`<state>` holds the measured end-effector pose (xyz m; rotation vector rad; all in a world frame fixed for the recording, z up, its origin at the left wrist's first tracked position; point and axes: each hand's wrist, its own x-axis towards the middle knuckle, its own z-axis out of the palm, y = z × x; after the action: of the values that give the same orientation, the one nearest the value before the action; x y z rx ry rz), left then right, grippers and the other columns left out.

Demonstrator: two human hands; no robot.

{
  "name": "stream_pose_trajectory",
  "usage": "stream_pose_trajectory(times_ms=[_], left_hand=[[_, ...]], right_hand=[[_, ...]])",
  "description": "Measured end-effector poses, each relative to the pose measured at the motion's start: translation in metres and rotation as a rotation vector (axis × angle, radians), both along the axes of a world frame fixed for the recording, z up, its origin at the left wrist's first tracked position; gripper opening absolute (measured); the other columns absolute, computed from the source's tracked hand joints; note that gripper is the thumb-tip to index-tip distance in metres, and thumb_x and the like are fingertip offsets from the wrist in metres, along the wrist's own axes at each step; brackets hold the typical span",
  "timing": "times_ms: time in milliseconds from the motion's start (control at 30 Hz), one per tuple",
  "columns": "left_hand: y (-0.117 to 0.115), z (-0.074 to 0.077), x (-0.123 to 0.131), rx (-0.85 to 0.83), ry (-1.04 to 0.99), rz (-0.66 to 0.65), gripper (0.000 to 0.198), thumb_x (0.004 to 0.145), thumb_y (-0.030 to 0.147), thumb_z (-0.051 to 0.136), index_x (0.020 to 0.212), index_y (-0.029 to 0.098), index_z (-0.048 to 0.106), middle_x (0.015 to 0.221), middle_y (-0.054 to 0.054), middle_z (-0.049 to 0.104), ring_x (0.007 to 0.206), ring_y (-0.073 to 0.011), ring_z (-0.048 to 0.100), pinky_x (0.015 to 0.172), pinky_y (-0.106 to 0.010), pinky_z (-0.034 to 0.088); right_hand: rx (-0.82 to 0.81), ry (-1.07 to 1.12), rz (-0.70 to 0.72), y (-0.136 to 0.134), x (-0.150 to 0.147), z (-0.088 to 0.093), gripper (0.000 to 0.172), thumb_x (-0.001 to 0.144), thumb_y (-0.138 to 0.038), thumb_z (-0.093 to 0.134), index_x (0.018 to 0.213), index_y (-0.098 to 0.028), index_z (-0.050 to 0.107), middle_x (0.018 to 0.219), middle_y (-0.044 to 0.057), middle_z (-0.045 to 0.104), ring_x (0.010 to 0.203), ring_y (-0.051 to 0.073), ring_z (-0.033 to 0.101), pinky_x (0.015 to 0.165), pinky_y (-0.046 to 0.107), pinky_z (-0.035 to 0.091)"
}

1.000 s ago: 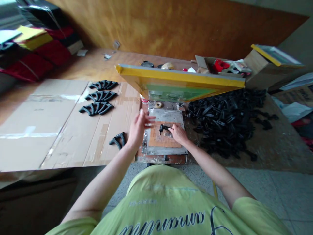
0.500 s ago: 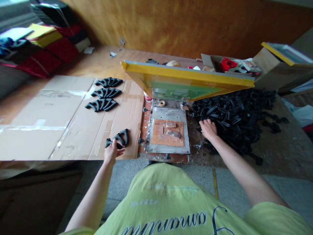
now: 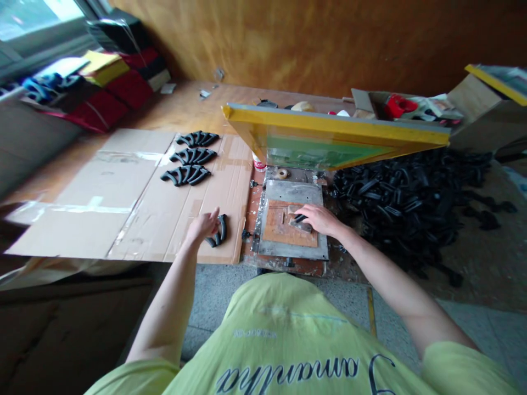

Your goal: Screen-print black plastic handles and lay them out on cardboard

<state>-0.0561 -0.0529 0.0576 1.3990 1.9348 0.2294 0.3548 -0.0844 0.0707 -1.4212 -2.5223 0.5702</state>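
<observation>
My right hand is over the wooden board on the metal plate. Its fingers are closed on a small black plastic piece, just above a block fixed to the board. My left hand hovers low over the front of the cardboard, thumb and fingers apart. Right beside it lie curved black plastic pieces, partly covered by the hand. Farther back, similar pieces lie fanned out in three rows.
A yellow-edged screen frame tilts up behind the plate. To the right spreads a large heap of black pieces. Flat cardboard covers the left of the table. A roll of tape and a small tub stand behind the plate.
My right hand has moved left from the heap to the board, bringing a black plastic piece. My left hand has let go of the curved pieces and risen slightly. The view has shifted a little left.
</observation>
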Motion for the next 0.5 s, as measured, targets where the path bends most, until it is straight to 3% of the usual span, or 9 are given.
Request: stream_pose_trajectory(times_ms=[67,133,233,300,400,500], left_hand=[[0.019,0.03,0.033,0.162,-0.209,0.004,0.057,0.089,0.067,0.036,0.083,0.017,0.063,0.053,-0.002,0.06,0.043,-0.0138,0.055,0.047,-0.023,0.043],[0.034,0.065,0.07,0.364,-0.476,-0.006,0.056,0.089,0.068,0.04,0.09,0.016,0.063,0.054,-0.002,0.059,0.042,-0.0113,0.052,0.045,-0.022,0.041],[0.047,0.115,0.117,0.633,-0.777,0.029,0.054,0.09,0.066,0.043,0.106,0.018,0.061,0.056,0.0,0.058,0.041,-0.0091,0.048,0.044,-0.02,0.039],[0.051,0.139,0.137,0.716,-0.926,0.032,0.052,0.093,0.064,0.04,0.114,0.02,0.058,0.06,0.0,0.059,0.042,-0.0084,0.049,0.045,-0.019,0.04],[0.045,0.152,0.148,0.712,-1.025,0.008,0.054,0.095,0.063,0.033,0.116,0.019,0.058,0.06,0.0,0.058,0.043,-0.0087,0.05,0.045,-0.019,0.041],[0.018,0.142,0.138,0.662,-1.011,0.009,0.057,0.094,0.065,0.036,0.111,0.018,0.063,0.057,0.0,0.057,0.044,-0.0093,0.051,0.043,-0.019,0.04]], right_hand=[[-0.103,0.071,0.061,0.012,-0.03,-0.002,0.038,0.079,-0.009,0.07,0.114,-0.023,0.066,0.104,0.003,0.068,0.096,0.018,0.062,0.087,0.029,0.045],[-0.142,0.106,0.03,0.02,-0.046,-0.009,0.035,0.077,-0.007,0.072,0.109,-0.021,0.069,0.097,0.002,0.068,0.091,0.016,0.061,0.083,0.026,0.044],[-0.029,0.059,-0.118,0.019,-0.053,-0.023,0.021,0.083,-0.012,0.067,0.1,-0.022,0.073,0.093,0.002,0.067,0.091,0.016,0.059,0.079,0.025,0.043],[0.068,-0.006,-0.204,0.01,-0.053,-0.03,0.017,0.09,-0.018,0.061,0.097,-0.024,0.075,0.09,0.003,0.066,0.09,0.017,0.058,0.075,0.026,0.041],[0.164,-0.082,-0.173,-0.006,-0.05,-0.032,0.023,0.093,-0.019,0.056,0.103,-0.026,0.076,0.089,0.004,0.067,0.089,0.018,0.057,0.077,0.027,0.042],[0.197,-0.053,-0.21,-0.016,-0.031,-0.024,0.021,0.092,-0.018,0.059,0.105,-0.022,0.075,0.091,0.003,0.07,0.089,0.016,0.058,0.082,0.026,0.047]])
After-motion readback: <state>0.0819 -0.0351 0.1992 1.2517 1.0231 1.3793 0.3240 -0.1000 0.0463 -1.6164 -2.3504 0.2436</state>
